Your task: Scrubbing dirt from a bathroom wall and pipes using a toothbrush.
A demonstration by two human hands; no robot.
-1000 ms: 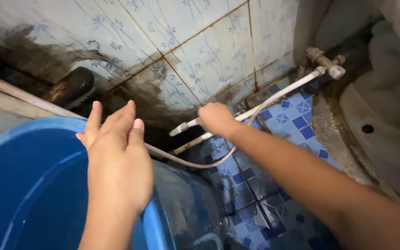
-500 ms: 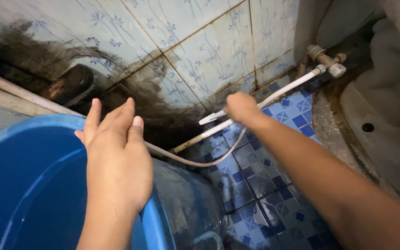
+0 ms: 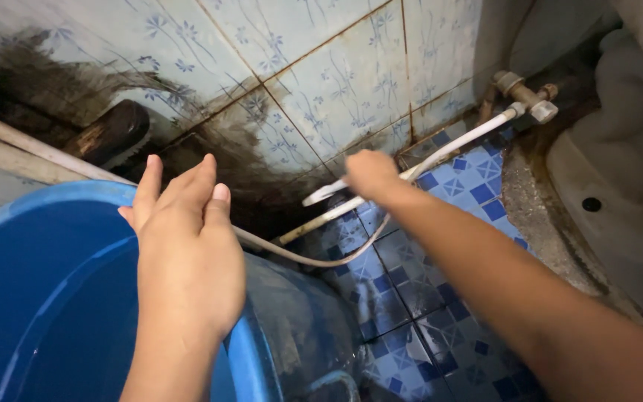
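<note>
right hand [image 3: 366,176] shifted left gripping sprayer [image 3: 320,195], left hand [image 3: 187,253] open

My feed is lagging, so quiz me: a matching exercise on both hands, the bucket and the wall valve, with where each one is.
1. left hand
2. right hand
3. blue bucket
4. valve

a. top right, at the wall
b. closed on the white hose
c. bottom left, holding water
d. open above the bucket rim

Pairs: 1-d, 2-b, 3-c, 4-a
</note>
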